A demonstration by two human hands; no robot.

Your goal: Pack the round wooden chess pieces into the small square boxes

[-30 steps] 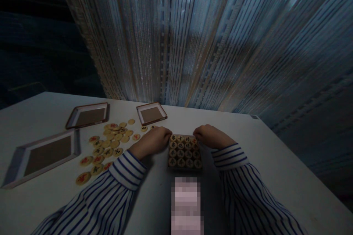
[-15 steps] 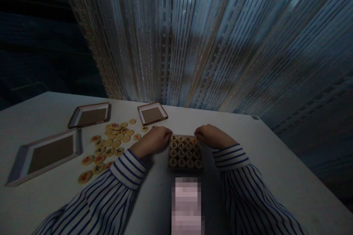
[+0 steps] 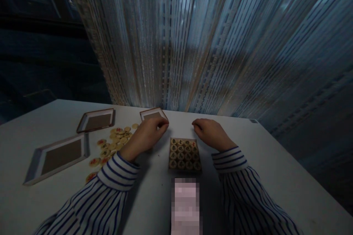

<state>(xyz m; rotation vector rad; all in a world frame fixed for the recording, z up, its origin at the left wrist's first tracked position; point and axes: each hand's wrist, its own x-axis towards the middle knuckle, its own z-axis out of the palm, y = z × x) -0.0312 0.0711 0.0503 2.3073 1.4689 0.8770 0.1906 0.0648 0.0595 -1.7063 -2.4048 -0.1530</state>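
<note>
Half-curled and empty, left hand (image 3: 149,136) and right hand (image 3: 211,133) hover near the box (image 3: 185,171) of pieces (image 3: 181,148), likely rigid, weighty; grip opposite sides.

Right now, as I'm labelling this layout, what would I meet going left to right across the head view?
Large pale-walled rectangular open tray, smaller brown-rimmed rectangular tray, the person's left hand, rectangular open box packed with round tan pieces, the person's right hand, small grey rectangular patch.
</note>
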